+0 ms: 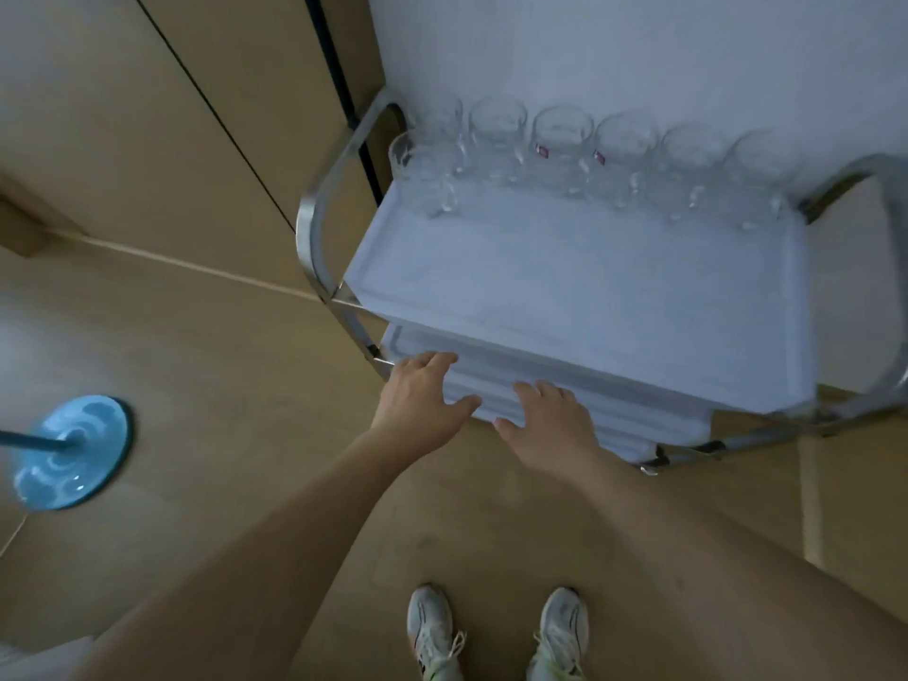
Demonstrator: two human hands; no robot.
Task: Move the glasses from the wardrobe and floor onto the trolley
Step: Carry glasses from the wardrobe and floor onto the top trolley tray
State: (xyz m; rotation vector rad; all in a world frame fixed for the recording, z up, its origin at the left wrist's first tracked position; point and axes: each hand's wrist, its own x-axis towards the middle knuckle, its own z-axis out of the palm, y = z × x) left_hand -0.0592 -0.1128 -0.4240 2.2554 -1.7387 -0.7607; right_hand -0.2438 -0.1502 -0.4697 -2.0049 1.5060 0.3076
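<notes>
On the trolley's [314, 223] top shelf [565, 282], seven glasses [560, 145] stand: six along the far edge, one in front at the left. No other glasses are in view, so the remainder cannot be judged. Left hand [422, 400] and right hand [550, 425] hold nothing, fingers spread flat, reaching at the lower shelf [589, 385].

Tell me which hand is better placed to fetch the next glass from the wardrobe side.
Probably left: the left hand is empty, open, and nearer the wardrobe. The right hand is also empty.
</notes>
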